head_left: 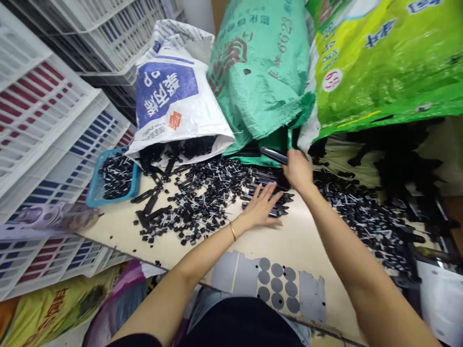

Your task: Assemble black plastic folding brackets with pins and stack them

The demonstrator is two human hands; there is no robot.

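Note:
My left hand [262, 209], with a gold bangle at the wrist, lies palm down with its fingers spread over a row of long black plastic parts [278, 210]. Just beyond it, my right hand [299, 171] is closed at the mouth of the green woven sack [267, 72]. A glossy black elongated part [274, 156] sticks out leftward from its fingers. Whether the fist also grips the sack's edge I cannot tell. Left of my hands spreads a heap of small black pieces with pale metal pins [202, 202].
A white sack [173, 96] spills black parts, beside a blue basket [92, 195] of pinned pieces. More pinned pieces [365, 219] lie at right below a yellow-green sack [383, 72]. Grey sheets with round pads [277, 284] lie at the table's front edge. White crates [61, 120] stand left.

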